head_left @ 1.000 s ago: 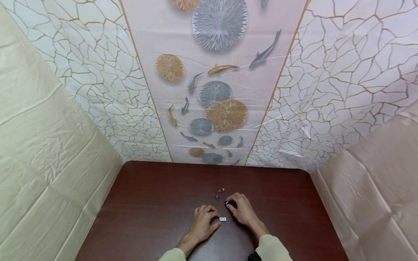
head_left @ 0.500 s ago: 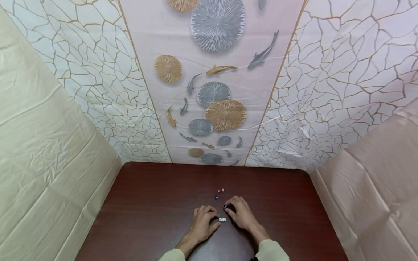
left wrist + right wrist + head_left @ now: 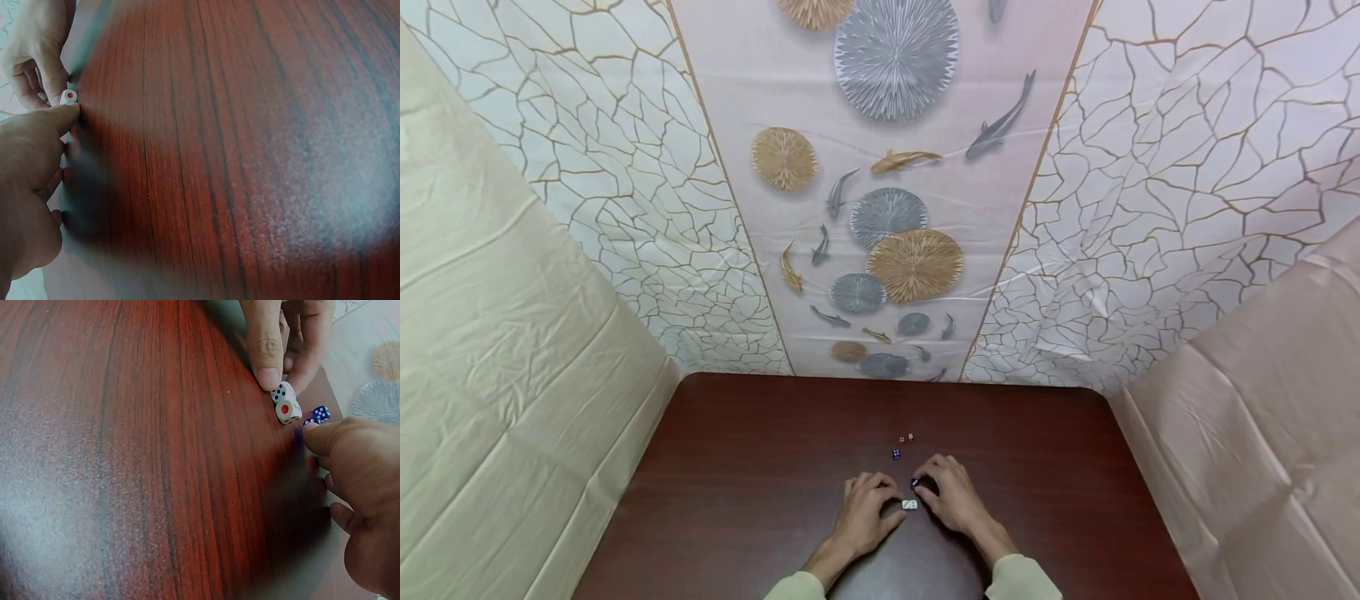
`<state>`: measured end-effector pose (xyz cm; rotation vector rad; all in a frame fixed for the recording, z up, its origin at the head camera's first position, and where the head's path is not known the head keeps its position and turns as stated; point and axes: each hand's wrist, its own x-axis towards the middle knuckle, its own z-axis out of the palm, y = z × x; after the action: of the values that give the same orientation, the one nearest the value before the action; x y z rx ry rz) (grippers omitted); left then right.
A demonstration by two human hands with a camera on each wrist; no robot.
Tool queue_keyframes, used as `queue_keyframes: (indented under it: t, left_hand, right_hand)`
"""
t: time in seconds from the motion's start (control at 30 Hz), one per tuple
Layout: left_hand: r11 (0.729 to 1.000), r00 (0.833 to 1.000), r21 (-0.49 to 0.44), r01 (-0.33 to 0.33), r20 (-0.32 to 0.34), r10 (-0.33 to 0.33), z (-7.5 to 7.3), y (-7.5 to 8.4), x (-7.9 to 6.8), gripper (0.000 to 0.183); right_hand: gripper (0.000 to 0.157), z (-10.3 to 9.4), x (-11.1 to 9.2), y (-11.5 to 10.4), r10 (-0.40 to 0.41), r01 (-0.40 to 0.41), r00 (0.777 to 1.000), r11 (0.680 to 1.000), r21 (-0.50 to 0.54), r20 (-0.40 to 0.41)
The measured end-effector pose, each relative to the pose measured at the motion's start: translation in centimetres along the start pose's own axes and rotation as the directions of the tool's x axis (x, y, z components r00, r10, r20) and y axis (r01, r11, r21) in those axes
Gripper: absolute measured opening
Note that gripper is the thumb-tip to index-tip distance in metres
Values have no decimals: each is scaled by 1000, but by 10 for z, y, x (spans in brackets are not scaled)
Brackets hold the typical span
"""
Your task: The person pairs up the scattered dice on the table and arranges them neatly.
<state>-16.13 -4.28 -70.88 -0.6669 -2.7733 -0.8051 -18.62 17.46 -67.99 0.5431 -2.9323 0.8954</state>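
Note:
Two white dice (image 3: 909, 505) sit side by side on the table in the head view. My left hand (image 3: 863, 517) pinches the nearer-left one between thumb and index finger. In the right wrist view that white die (image 3: 279, 394) touches its neighbour, a white die with a red spot (image 3: 285, 409). A dark blue die (image 3: 914, 483) is held between thumb and index finger of my right hand (image 3: 953, 497), just beyond the white pair; the right thumb partly covers it in the right wrist view. A second blue die (image 3: 896, 454) lies farther off, apart from both hands.
Two tiny reddish dice, one left (image 3: 902, 439) and one right (image 3: 911, 437), lie beyond the blue die. The dark red wooden table (image 3: 737, 467) ends at a patterned cloth (image 3: 895, 250) behind, with plain cloth sides (image 3: 550, 375).
My right hand has drawn the blue die toward me and slightly left, closer to the white dice. The left hand and white dice stay nearly in place.

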Motion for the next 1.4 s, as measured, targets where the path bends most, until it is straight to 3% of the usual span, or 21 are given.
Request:
queue_keyframes:
  t: [0.3, 0.93, 1.17, 1.4]
  left_hand:
    - [1000, 1000, 0, -11, -14, 11, 0, 0, 0, 20]
    - [1000, 1000, -11, -8, 25, 8, 0, -3, 0, 22]
    - [998, 999, -41, -53, -5, 53, -4, -6, -4, 28]
    - [996, 998, -83, -42, -52, 38, -12, -12, -3, 26]
  right_hand:
    - [14, 2, -1, 0, 8, -8, 1000, 1000, -8, 0]
    - [16, 5, -1, 3, 13, -13, 1000, 1000, -8, -1]
    - [15, 5, -2, 4, 16, -16, 1000, 1000, 1, -3]
    - [16, 6, -2, 5, -6, 6, 1000, 1000, -6, -23]
